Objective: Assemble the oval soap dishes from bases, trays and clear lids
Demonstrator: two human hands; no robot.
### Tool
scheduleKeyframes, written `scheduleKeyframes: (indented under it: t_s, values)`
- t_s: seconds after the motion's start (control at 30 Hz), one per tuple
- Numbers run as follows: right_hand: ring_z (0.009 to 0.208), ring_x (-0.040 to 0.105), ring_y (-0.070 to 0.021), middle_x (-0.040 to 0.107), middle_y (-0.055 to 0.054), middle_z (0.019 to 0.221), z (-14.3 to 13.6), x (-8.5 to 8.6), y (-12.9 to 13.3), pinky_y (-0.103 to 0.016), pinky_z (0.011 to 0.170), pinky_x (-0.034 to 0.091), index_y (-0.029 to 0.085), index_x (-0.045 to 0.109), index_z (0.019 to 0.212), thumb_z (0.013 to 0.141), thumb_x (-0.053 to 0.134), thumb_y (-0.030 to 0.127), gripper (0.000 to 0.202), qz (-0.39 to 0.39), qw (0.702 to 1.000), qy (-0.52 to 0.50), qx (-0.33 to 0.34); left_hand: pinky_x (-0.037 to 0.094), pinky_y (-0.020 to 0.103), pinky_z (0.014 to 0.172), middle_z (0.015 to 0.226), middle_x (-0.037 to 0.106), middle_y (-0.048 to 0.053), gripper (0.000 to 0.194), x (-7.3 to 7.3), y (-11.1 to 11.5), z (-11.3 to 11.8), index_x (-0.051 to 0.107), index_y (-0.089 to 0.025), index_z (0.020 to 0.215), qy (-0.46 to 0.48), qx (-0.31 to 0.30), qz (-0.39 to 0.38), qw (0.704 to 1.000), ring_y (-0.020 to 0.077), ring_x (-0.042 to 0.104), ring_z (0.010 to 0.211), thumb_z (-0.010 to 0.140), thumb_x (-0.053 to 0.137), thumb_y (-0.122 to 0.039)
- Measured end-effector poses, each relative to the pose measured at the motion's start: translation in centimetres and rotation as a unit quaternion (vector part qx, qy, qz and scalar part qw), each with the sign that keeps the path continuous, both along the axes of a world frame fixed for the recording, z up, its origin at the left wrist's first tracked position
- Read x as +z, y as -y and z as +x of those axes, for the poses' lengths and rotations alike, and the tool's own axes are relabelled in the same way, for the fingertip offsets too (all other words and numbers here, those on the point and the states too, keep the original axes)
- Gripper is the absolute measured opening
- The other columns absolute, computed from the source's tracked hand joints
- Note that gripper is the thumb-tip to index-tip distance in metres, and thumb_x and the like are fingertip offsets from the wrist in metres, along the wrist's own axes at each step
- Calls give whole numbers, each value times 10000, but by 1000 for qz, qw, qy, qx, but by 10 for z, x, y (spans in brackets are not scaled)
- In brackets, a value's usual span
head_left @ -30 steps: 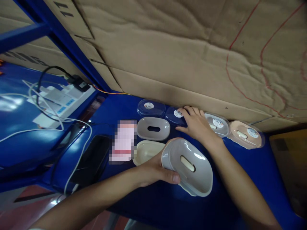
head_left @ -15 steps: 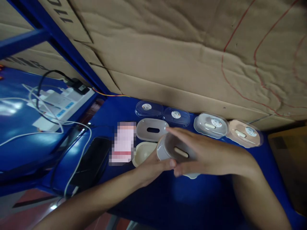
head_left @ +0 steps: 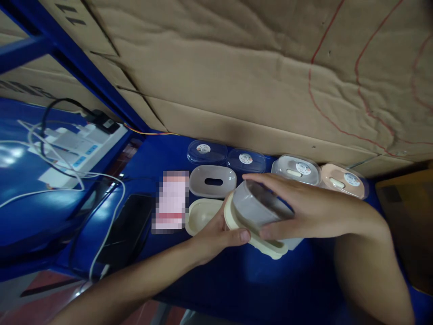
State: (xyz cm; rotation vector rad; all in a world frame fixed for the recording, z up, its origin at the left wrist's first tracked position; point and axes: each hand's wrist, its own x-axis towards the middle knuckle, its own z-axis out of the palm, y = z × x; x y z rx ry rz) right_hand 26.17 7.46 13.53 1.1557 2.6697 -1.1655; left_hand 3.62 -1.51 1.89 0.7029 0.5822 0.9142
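The left hand (head_left: 219,232) is curled around one end of a cream dish (head_left: 275,249), its thumb pressed along the near rim; its other fingers are mostly hidden. The right hand (head_left: 301,207) is half open, thumb and forefinger spread across a grey dish (head_left: 250,210), gripping it by opposite sides. That grey dish tilts over the cream dish, overlapping it; whether the two touch under the fingers, I cannot tell. Both are held above the blue table (head_left: 250,289).

Around the held grey dish, with 12 o'clock pointing away from the person, a second cream dish (head_left: 204,215) lies at 9 and a second grey dish (head_left: 196,183) with a slot at 10. One clear lid (head_left: 216,155) sits between 10 and 11, another clear lid (head_left: 237,159) between 11 and 12, each with a round label. A lidded grey dish (head_left: 282,169) is near 2, a lidded peach dish (head_left: 329,174) between 2 and 3. A blurred pink panel (head_left: 171,198) lies farther out at 9.
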Motion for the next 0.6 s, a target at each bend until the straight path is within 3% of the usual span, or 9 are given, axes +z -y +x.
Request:
scheduleKeyframes:
  t_s: [0.1, 0.17, 0.27, 0.33, 0.47, 0.6]
  values:
    - [1417, 657, -386, 607, -71, 1636, 17, 1, -9, -550, 1153, 575, 369, 386, 1721, 883, 782, 725, 993, 48, 998, 8, -35, 512, 444, 1078, 1424, 656, 89, 1073, 0, 5, -3, 407, -357, 1634, -9, -43, -23, 999, 331, 633, 1329, 758, 1007, -511]
    - [1436, 638, -386, 602, -86, 1634, 20, -8, -14, -556, 1173, 559, 351, 395, 1716, 887, 789, 696, 980, 77, 996, 19, -51, 537, 397, 996, 1311, 666, 53, 1093, -3, 8, -4, 418, -363, 1597, -8, -112, -43, 993, 286, 666, 1220, 707, 1043, -462]
    - [1529, 541, -385, 535, -119, 1685, 7, -34, -14, -573, 1243, 491, 287, 420, 1700, 886, 827, 479, 930, 88, 992, 72, -49, 550, 410, 993, 1227, 652, 16, 1203, -8, 11, -2, 432, -367, 1559, -6, -245, -69, 967, 259, 678, 1150, 564, 1107, -317]
    - [1556, 496, -407, 501, -158, 1703, -9, -52, -11, -607, 1265, 452, 244, 437, 1689, 832, 853, 320, 955, 96, 986, 125, -47, 543, 452, 1056, 1260, 636, 15, 1282, -11, 11, 0, 419, -378, 1565, -8, -300, -73, 951, 261, 671, 1179, 497, 1117, -242]
    - [1547, 484, -434, 474, -185, 1709, -31, -73, -3, -654, 1249, 442, 268, 436, 1685, 777, 883, 236, 1012, 161, 974, 155, -39, 514, 537, 1138, 1301, 611, 31, 1271, -11, 10, -2, 424, -375, 1575, 2, -332, -54, 942, 295, 646, 1254, 512, 1109, -247]
    - [1550, 488, -440, 439, -190, 1734, -38, -81, 2, -646, 1229, 480, 298, 385, 1713, 749, 916, 198, 1105, 177, 971, 159, -27, 462, 605, 1189, 1334, 606, 43, 1291, -6, 9, -5, 436, -398, 1584, 8, -328, -76, 941, 352, 610, 1343, 495, 1117, -274]
